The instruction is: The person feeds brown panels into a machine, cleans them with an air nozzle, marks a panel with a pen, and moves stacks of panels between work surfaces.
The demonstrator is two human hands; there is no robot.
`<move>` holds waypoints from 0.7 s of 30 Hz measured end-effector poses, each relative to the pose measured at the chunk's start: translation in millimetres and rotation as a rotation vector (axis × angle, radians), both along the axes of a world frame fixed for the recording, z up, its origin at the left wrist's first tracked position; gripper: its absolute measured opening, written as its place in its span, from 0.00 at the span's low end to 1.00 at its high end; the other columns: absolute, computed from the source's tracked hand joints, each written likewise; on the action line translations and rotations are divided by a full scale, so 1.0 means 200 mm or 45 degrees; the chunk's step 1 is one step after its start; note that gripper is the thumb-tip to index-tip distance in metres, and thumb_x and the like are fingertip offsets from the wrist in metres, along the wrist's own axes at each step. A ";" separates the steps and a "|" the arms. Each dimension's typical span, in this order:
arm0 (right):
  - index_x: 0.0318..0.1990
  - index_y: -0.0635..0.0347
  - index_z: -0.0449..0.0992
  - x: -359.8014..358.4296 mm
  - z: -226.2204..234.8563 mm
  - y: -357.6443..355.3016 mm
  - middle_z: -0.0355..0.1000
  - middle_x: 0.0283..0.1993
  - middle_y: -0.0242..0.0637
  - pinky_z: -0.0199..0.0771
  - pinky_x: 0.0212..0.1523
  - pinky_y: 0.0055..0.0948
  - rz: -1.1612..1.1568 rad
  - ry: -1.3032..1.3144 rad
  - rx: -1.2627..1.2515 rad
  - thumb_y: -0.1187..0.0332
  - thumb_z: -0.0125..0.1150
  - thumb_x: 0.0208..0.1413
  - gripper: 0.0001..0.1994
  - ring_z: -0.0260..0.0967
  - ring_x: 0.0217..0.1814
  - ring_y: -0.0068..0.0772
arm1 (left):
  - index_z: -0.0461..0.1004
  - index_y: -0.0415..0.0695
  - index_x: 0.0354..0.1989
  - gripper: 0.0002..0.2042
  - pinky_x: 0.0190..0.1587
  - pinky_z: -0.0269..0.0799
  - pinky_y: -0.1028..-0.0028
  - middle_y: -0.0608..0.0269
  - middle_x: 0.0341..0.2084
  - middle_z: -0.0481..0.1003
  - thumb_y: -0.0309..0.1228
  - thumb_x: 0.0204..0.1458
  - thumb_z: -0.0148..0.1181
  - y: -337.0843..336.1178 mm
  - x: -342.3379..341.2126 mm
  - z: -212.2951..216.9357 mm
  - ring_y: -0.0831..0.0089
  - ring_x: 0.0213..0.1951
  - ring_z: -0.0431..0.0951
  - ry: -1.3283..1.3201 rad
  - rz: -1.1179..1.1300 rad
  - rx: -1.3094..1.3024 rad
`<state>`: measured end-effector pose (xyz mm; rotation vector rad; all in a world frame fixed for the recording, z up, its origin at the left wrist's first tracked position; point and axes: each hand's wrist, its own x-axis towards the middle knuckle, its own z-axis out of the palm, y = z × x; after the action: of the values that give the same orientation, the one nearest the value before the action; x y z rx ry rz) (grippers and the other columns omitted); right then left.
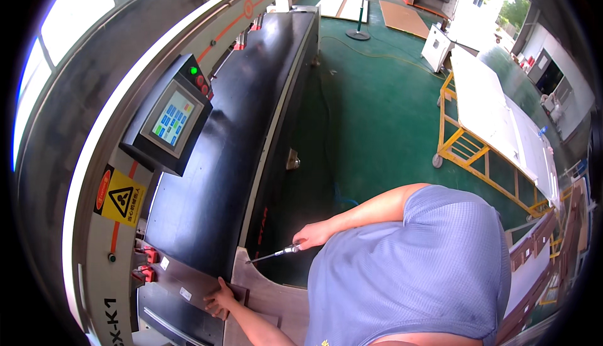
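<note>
My left hand (pixel 221 298) lies with fingers spread on the end of a narrow dark brown board (pixel 200 283) with white labels. That board lies across the black machine bed (pixel 188 214), its far end by red clamps (pixel 147 274). In my right hand (pixel 311 235) is an air blow gun (pixel 287 250), fingers closed round its handle. Its long thin nozzle points left, just over the corner of a grey-brown panel (pixel 248 272) beside the bed. My right palm and the gun's grip are mostly hidden.
A control box with a lit touchscreen (pixel 168 120) juts over the bed from the long machine beam (pixel 107 138). To the right, white panels (pixel 487 94) lie on a yellow wheeled rack (pixel 461 148). A floor fan (pixel 359 32) stands further back, near a hose (pixel 370 49) on the green floor.
</note>
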<state>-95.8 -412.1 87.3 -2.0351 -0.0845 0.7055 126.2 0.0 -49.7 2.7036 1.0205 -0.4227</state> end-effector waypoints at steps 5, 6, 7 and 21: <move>0.62 0.57 0.76 0.06 0.02 -0.09 0.80 0.44 0.44 0.77 0.47 0.42 -0.078 0.053 0.053 0.53 0.57 0.71 0.21 0.78 0.44 0.43 | 0.43 0.46 0.84 0.59 0.69 0.30 0.19 0.46 0.83 0.38 0.78 0.55 0.48 -0.02 -0.09 -0.07 0.42 0.82 0.36 -0.261 -0.249 0.241; 0.62 0.57 0.76 0.08 0.02 -0.11 0.80 0.43 0.42 0.78 0.46 0.41 -0.091 0.076 0.089 0.53 0.56 0.72 0.21 0.78 0.41 0.41 | 0.44 0.46 0.84 0.58 0.70 0.31 0.20 0.48 0.83 0.39 0.77 0.55 0.48 -0.04 -0.09 -0.06 0.45 0.83 0.37 -0.266 -0.261 0.245; 0.63 0.57 0.75 0.11 0.06 -0.13 0.80 0.44 0.42 0.78 0.47 0.41 -0.113 0.133 0.091 0.53 0.56 0.72 0.22 0.78 0.43 0.41 | 0.45 0.46 0.84 0.57 0.71 0.31 0.21 0.49 0.84 0.40 0.76 0.56 0.47 -0.05 -0.09 -0.05 0.48 0.83 0.38 -0.267 -0.264 0.251; 0.55 0.61 0.76 0.20 0.10 -0.05 0.77 0.37 0.33 0.76 0.38 0.29 -0.243 0.192 0.123 0.60 0.61 0.72 0.15 0.71 0.35 0.23 | 0.46 0.41 0.82 0.54 0.78 0.25 0.34 0.53 0.83 0.43 0.69 0.58 0.53 -0.05 -0.16 0.03 0.55 0.84 0.35 -0.356 -0.248 0.203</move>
<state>-56.3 -421.3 107.1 -1.8624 0.1581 0.7171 94.1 -9.9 -43.7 2.9075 0.7465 0.0106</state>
